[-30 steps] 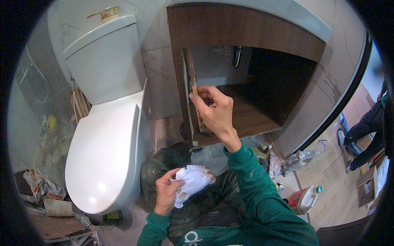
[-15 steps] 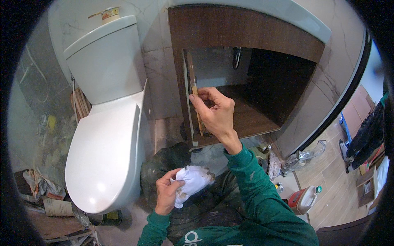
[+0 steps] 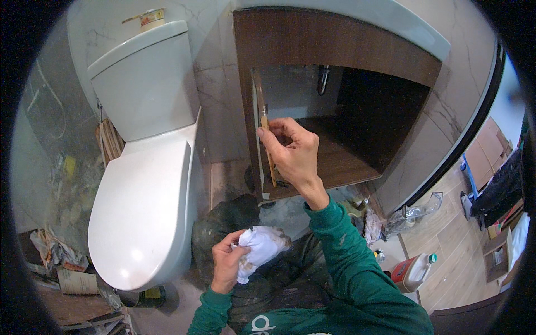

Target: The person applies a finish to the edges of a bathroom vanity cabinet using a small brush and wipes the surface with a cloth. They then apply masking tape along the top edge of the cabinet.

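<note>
My right hand (image 3: 293, 151) pinches the wooden handle of a paintbrush (image 3: 264, 120), its metal-collared end pointing up. The brush's upper end lies against or just in front of the left front edge of a dark brown vanity cabinet (image 3: 335, 39); bare contact is hard to make out. Lower down, my left hand (image 3: 227, 262) is closed on a bunched white cloth (image 3: 261, 248) with brownish stains, held above my lap. The cabinet front is open, showing a drain pipe (image 3: 322, 81) inside.
A white toilet (image 3: 139, 212) stands close on the left, a small tub (image 3: 152, 19) on its tank. To the right are a jug with a green cap (image 3: 416, 271) and crumpled plastic (image 3: 373, 223). Another person's legs (image 3: 499, 173) show at far right. Scraps (image 3: 58, 251) lie at lower left.
Both hands keep nearly the same place and grip. The view has shifted very slightly, and the other person's legs at far right have moved a little.
</note>
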`<control>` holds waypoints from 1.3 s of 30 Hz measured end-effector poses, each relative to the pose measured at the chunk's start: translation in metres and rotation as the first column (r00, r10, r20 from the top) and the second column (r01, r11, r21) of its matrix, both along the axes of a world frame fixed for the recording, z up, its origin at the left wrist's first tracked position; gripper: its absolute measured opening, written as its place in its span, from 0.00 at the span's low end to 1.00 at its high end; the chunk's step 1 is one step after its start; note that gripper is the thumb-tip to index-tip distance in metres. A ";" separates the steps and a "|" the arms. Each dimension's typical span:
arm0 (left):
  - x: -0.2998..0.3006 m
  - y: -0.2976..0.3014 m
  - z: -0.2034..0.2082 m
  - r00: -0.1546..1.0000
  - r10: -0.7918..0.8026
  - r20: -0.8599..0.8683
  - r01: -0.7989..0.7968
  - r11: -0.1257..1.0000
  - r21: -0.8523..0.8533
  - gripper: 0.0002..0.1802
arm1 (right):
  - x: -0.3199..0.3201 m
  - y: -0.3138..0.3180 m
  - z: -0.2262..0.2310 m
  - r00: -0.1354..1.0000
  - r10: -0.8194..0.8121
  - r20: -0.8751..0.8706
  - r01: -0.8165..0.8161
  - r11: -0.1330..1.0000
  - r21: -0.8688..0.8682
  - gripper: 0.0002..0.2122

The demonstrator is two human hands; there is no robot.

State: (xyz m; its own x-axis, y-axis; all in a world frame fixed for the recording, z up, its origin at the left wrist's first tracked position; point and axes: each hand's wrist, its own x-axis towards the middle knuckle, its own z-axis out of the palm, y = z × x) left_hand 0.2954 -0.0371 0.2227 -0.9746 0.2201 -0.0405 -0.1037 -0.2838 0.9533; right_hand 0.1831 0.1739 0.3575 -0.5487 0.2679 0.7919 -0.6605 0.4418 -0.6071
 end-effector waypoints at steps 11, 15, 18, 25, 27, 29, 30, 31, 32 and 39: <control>0.000 -0.003 -0.003 1.000 0.025 -0.008 -0.025 1.000 0.001 0.22 | -0.008 0.003 0.000 0.996 -0.071 -0.049 0.074 0.996 0.053 0.08; -0.005 -0.006 -0.006 0.999 0.036 0.001 -0.036 0.999 0.003 0.22 | -0.006 0.003 0.002 0.996 -0.049 -0.076 0.053 0.997 0.058 0.08; -0.006 -0.007 -0.006 1.000 0.027 -0.005 -0.027 1.000 0.010 0.23 | -0.010 0.003 0.008 0.999 -0.033 -0.039 0.036 0.998 0.057 0.08; -0.001 -0.005 -0.002 0.999 0.021 0.030 -0.021 1.000 0.005 0.22 | -0.007 0.005 0.003 0.995 -0.089 -0.040 0.092 0.992 0.085 0.07; -0.001 -0.005 -0.003 1.000 0.021 0.015 -0.021 1.000 0.006 0.22 | -0.004 0.006 0.001 0.997 -0.072 -0.020 0.073 0.996 0.060 0.07; -0.002 -0.006 -0.005 1.000 0.018 0.016 -0.019 1.000 0.018 0.22 | -0.005 0.009 0.001 0.996 -0.079 -0.047 0.082 0.993 0.086 0.07; -0.003 -0.005 -0.005 1.000 0.017 0.016 -0.017 1.000 0.022 0.22 | -0.005 0.010 0.002 0.994 -0.079 -0.072 0.086 0.991 0.100 0.08; -0.003 -0.005 -0.005 1.000 0.015 0.016 -0.015 1.000 0.026 0.22 | -0.008 0.011 0.004 0.997 -0.069 -0.045 0.072 0.995 0.074 0.08; -0.003 -0.005 -0.005 1.000 0.018 0.018 -0.018 1.000 0.022 0.22 | -0.010 0.012 0.006 0.998 -0.054 -0.030 0.056 0.997 0.048 0.08; -0.002 -0.004 -0.003 0.999 0.020 0.026 -0.021 0.999 0.030 0.22 | -0.001 0.010 0.002 0.996 -0.072 0.048 0.073 0.997 -0.008 0.09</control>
State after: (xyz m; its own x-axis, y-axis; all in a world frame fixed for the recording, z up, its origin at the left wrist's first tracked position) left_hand 0.2936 -0.0411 0.2196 -0.9777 0.2013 -0.0590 -0.1216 -0.3149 0.9413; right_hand 0.1816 0.1842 0.3593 -0.5649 0.3158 0.7623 -0.5971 0.4813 -0.6418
